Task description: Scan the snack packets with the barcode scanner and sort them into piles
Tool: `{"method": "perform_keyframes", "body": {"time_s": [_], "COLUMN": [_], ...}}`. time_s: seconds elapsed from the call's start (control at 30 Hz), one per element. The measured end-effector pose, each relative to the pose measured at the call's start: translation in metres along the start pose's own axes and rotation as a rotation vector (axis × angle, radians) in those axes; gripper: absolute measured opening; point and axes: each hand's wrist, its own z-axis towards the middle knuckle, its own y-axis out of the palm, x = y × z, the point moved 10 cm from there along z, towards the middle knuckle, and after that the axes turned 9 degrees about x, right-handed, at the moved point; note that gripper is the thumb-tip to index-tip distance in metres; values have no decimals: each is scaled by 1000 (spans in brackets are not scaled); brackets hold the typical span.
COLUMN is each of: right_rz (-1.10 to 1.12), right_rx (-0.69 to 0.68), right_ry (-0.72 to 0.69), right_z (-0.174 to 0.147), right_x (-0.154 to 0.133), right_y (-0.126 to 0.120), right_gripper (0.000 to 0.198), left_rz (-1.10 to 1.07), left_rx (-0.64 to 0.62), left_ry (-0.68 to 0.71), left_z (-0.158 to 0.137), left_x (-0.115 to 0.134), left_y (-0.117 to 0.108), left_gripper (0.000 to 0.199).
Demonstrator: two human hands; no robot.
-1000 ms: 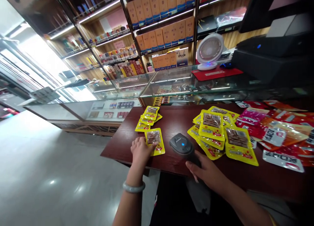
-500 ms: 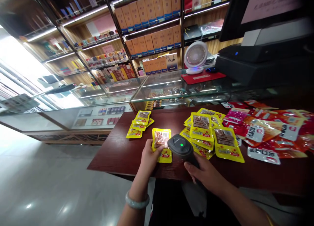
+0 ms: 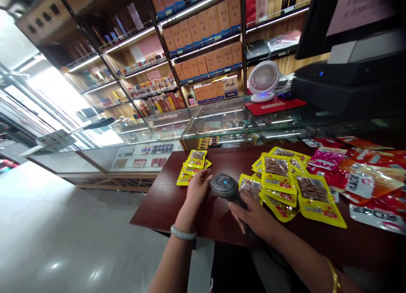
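My left hand point(image 3: 198, 188), a pale bangle on its wrist, hovers above the dark wooden counter with fingers loosely curled and apart; no packet shows in it. Just behind it lies a small stack of yellow snack packets point(image 3: 197, 156), partly covered by the hand. My right hand point(image 3: 252, 214) grips the handle of a black barcode scanner point(image 3: 224, 185), whose head points left and shows a small blue light. Right of the scanner is a larger heap of yellow snack packets point(image 3: 275, 171) with brown pieces behind clear windows. One packet point(image 3: 250, 187) lies partly behind the scanner.
Red, orange and pink packets point(image 3: 361, 178) pile up at the right of the counter point(image 3: 165, 204). Behind stand a glass display case point(image 3: 222, 115), a white fan point(image 3: 264, 79) on a red mat point(image 3: 275, 106), and a dark monitor point(image 3: 349, 17). Stocked shelves line the wall.
The yellow packet that my left hand held under the scanner is out of that hand, whose fingers have come apart. The scanner's light went from green to blue. The view has shifted leftward.
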Motion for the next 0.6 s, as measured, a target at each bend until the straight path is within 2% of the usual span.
{"method": "perform_keyframes", "body": {"time_s": [0.07, 0.13, 0.2, 0.27, 0.37, 0.47, 0.6], "right_rz": [-6, -2, 26, 55, 65, 68, 60], "right_rx": [18, 31, 29, 24, 34, 39, 67], "right_ry": [-1, -2, 2, 15, 37, 45, 38], "right_z": [16, 30, 39, 45, 49, 49, 47], "right_x": [-3, -5, -7, -7, -4, -1, 5], "right_y": [10, 17, 24, 29, 31, 29, 17], "right_gripper": [39, 39, 41, 44, 46, 44, 41], "left_rz": [184, 407, 598, 698, 720, 708, 607], "left_rx": [86, 203, 284, 265, 195, 215, 141], "left_ry": [72, 88, 22, -70, -118, -61, -65], "left_z": [24, 47, 66, 81, 94, 97, 85], "left_x": [2, 1, -7, -21, -35, -32, -28], "left_y": [-18, -37, -50, -53, -48, -48, -48], "left_gripper": [33, 41, 51, 58, 57, 45, 30]}}
